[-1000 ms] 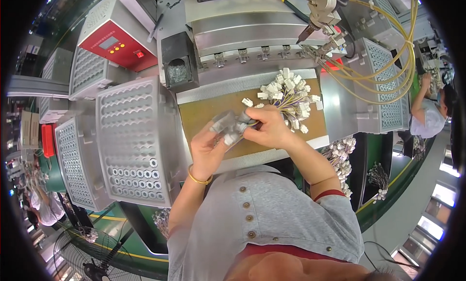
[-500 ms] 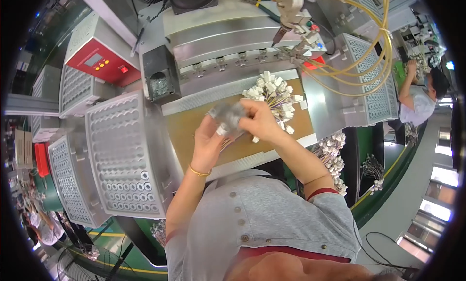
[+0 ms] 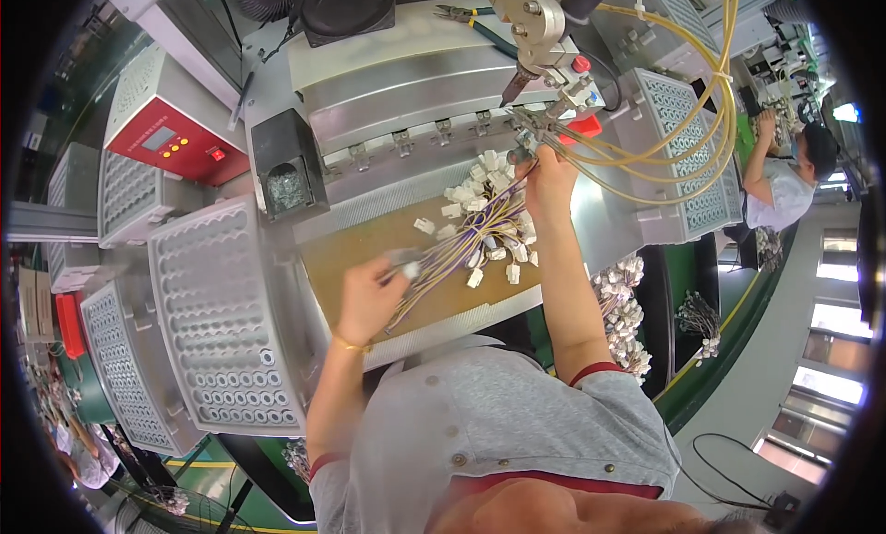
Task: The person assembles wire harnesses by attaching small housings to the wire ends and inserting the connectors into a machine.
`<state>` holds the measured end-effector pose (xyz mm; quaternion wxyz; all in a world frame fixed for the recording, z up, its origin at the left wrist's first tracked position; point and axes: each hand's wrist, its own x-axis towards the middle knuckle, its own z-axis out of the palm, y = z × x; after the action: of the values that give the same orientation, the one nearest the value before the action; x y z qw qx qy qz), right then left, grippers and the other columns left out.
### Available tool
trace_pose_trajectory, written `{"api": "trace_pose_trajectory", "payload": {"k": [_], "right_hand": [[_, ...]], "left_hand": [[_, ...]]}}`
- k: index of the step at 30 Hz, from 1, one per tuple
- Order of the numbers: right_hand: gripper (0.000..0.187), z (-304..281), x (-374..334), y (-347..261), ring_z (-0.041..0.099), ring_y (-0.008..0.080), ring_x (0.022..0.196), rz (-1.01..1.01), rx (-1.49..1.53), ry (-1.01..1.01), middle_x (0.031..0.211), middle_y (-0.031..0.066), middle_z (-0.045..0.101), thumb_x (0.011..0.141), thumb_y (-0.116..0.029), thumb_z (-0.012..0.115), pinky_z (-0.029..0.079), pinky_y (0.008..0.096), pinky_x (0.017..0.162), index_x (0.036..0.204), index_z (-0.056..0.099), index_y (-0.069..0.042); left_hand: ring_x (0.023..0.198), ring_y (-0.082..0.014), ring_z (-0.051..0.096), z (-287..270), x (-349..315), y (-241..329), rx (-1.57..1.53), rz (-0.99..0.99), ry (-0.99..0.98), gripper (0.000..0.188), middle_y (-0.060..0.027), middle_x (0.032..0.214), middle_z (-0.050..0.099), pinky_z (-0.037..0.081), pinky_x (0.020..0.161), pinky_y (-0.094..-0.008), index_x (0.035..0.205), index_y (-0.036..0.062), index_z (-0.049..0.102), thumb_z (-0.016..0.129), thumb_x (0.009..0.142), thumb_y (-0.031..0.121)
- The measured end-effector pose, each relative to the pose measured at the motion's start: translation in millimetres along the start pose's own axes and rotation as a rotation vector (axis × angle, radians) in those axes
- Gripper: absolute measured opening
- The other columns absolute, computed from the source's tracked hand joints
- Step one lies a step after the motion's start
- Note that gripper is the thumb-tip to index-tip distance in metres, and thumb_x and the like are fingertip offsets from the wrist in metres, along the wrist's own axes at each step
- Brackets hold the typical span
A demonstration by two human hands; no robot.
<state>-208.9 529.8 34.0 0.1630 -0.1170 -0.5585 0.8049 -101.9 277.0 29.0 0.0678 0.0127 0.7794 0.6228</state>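
Note:
My right hand (image 3: 551, 185) reaches up to the wire-feed head (image 3: 540, 123) of the bench machine, its fingers closed on a small grey metal part (image 3: 521, 154). To the lower left, my left hand (image 3: 367, 294) is closed and smeared by motion. A small grey part (image 3: 402, 256) shows at its fingertips, with something white beside it; its kind is too blurred to tell. Between my hands a bundle of yellow and purple wires (image 3: 452, 257) with white connectors (image 3: 489, 171) lies across the brown mat (image 3: 337, 257).
A row of small clamps (image 3: 401, 142) lines the machine's front. Trays of metal rings (image 3: 242, 386) stand at left, near a red control box (image 3: 180, 142). A black bin (image 3: 291, 165), pliers (image 3: 489, 31) and yellow tubing (image 3: 720, 100) surround the bench. A co-worker (image 3: 784, 179) sits at right.
My hands have parted. The right one moved up and right to the machine head with a grey part; the left one moved down and left. More of the wire bundle shows.

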Motion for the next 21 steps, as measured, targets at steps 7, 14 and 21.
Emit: {"api": "trace_pose_trajectory", "payload": {"k": [7,14,21], "right_hand": [[0.018,23.3,7.5,0.8,0.058,0.0217,0.054,0.056,0.152,0.035,0.076,0.0131,0.058,0.081,-0.006,0.042,0.048,0.0283,0.044,0.096,0.048,0.002],[0.013,-10.9,-23.9,-17.0,0.055,0.0116,0.051,-0.289,-0.819,-0.137,0.071,0.0082,0.06,0.078,-0.01,0.054,0.045,0.0241,0.049,0.082,0.058,0.001],[0.023,63.0,-101.1,0.6,0.055,0.0104,0.067,-0.243,-0.804,-1.033,0.076,0.0033,0.06,0.073,-0.004,0.057,0.044,0.0255,0.059,0.096,0.06,-0.003]], "left_hand": [[0.056,0.0012,0.039,-30.5,-13.1,5.2,0.121,0.045,0.134,0.02,0.005,0.07,0.052,0.029,0.043,-0.014,0.091,-0.0016,0.061,0.063,0.071,-0.002],[0.048,-0.0057,0.043,-29.3,-17.9,6.8,0.161,0.195,0.183,0.019,-0.0002,0.06,0.052,0.033,0.043,-0.0226,0.084,0.0012,0.064,0.063,0.065,-0.004],[0.051,-0.029,0.048,-12.8,-16.7,10.1,0.449,0.409,0.442,0.013,-0.0118,0.058,0.047,0.039,0.047,-0.0366,0.059,0.002,0.049,0.063,0.059,0.003]]}}
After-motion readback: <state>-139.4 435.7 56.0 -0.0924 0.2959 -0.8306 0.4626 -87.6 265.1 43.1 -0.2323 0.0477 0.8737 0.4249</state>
